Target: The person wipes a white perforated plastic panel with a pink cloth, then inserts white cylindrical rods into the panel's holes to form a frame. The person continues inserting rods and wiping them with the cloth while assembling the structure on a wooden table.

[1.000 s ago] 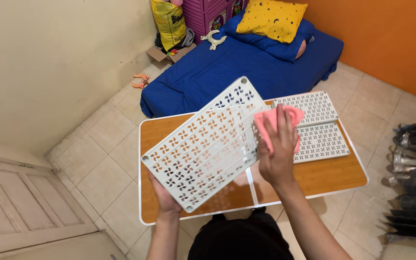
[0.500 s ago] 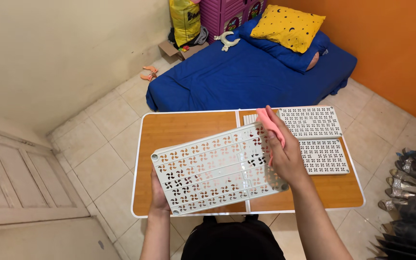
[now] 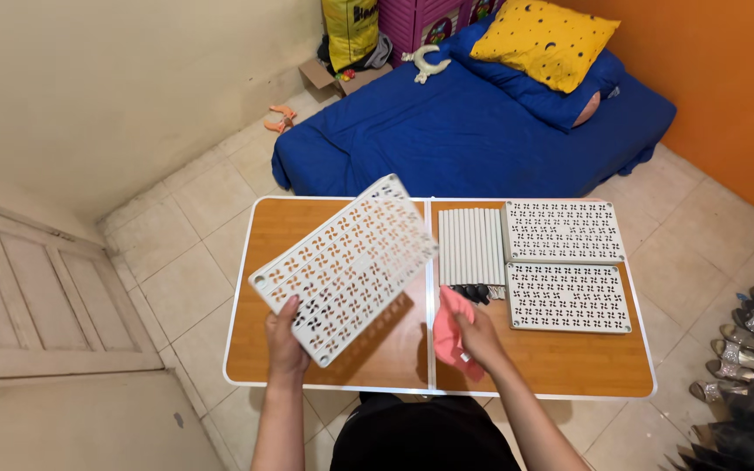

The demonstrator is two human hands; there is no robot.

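My left hand (image 3: 285, 342) grips the near edge of a white perforated plastic panel (image 3: 346, 262) and holds it tilted above the left half of a wooden folding table (image 3: 560, 362). A pink cloth (image 3: 449, 336) is bunched in my right hand (image 3: 479, 335), which hovers over the table's middle, just right of the panel and apart from it. Behind that hand lies a row of white tubes (image 3: 471, 245) with small black pieces (image 3: 475, 292) at their near ends. Two more white perforated panels (image 3: 563, 231) (image 3: 568, 296) lie flat on the table's right half.
A blue mattress (image 3: 447, 131) with a yellow pillow (image 3: 541, 42) lies on the tiled floor beyond the table. A white door (image 3: 37, 305) is at the left, an orange wall (image 3: 726, 78) at the right. Shoes (image 3: 748, 349) stand by the right edge.
My right hand has come off the panel with the pink cloth and dropped toward the table's middle. The panel has swung left, uncovering the tubes and black pieces.
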